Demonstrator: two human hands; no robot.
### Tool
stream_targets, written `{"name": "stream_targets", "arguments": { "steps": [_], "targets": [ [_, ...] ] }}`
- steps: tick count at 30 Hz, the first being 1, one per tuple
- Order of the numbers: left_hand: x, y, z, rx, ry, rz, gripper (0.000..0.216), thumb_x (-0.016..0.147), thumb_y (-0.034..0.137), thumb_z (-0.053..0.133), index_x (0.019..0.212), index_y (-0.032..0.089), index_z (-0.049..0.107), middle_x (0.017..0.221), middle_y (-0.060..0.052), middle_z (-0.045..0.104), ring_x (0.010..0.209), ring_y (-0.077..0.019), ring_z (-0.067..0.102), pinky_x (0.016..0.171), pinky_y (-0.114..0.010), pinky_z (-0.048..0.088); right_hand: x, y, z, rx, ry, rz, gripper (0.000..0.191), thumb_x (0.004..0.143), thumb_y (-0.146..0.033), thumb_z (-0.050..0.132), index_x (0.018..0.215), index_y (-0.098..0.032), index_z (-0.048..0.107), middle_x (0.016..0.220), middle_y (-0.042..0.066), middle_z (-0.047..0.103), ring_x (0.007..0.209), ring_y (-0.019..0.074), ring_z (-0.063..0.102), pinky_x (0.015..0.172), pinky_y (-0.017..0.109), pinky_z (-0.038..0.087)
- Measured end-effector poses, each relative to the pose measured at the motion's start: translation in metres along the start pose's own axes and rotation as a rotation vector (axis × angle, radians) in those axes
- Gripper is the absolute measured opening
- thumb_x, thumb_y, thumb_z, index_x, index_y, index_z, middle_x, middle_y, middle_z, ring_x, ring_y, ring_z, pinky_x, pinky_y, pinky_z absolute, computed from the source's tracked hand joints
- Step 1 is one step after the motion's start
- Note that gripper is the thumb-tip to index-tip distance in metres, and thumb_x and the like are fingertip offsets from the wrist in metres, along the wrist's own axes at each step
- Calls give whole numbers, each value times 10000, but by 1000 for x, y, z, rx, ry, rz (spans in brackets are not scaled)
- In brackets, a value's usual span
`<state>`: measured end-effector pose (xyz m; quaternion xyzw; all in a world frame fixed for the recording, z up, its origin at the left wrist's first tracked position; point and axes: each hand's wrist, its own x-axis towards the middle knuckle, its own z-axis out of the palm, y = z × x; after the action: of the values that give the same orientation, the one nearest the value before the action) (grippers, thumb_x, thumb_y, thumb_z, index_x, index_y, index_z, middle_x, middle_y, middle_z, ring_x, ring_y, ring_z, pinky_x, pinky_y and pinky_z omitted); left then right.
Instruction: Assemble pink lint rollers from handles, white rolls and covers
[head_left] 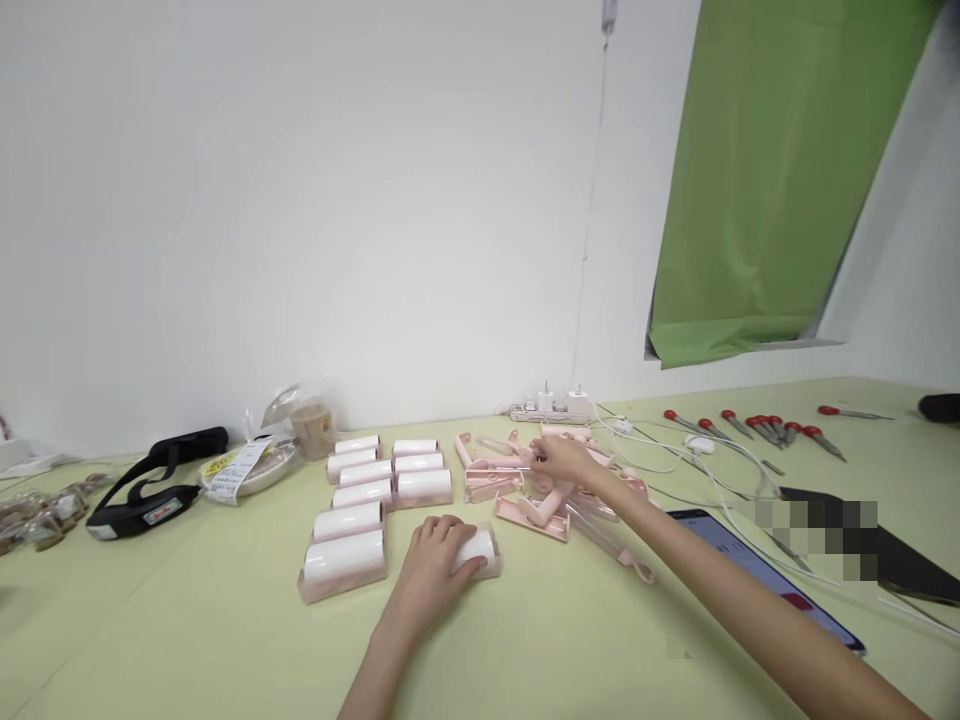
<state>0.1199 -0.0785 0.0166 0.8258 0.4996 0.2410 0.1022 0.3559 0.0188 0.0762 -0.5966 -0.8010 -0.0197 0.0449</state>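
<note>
My left hand (435, 562) lies curled over a white adhesive lint roll (478, 546) in a clear-pink case, at the front middle of the table. My right hand (561, 461) reaches over a heap of pink plastic parts, its fingers closed at the far side of the heap; what they pinch is hidden. In the heap are pink handles (544, 508), open pink case halves (531, 519) and a clear tube with a pink loop end (607, 535). Several more white rolls (346, 556) in pinkish cases stand in two columns left of my left hand.
A phone (772, 575) and white cables (660, 455) lie at right, near several red-handled pointed tools (765, 428). A power strip (551, 405) stands by the wall. Left are a black head strap (154, 490), a bagged round item (251, 465) and a cup (313, 430).
</note>
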Motion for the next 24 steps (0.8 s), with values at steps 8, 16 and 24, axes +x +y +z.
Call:
{"name": "stream_targets", "arguments": {
  "steps": [8,16,24],
  "targets": [
    [1,2,7,-70,42,-77,192,755,374,474,892,247,525,971,5,540,947,-200,436,867,-364,293,-41,-54,-2,166,-17,-407,211,778,-322,413,777,-187,575,699,-13,601,618,119,522,503,187,320],
    [-2,4,5,-154,76,-127,273,736,339,489,987,241,449,1014,-13,538,958,-214,442,846,-347,304,-36,-70,-2,47,-1,-381,309,745,-358,486,1008,-209,548,860,45,631,774,191,566,604,240,360],
    [-1,5,6,-99,43,-64,287,761,332,446,1046,307,466,1083,15,531,1008,-212,428,881,-368,279,16,-6,-12,-164,-157,54,240,830,-297,464,991,-131,529,964,58,564,825,158,553,711,345,452]
  ]
}}
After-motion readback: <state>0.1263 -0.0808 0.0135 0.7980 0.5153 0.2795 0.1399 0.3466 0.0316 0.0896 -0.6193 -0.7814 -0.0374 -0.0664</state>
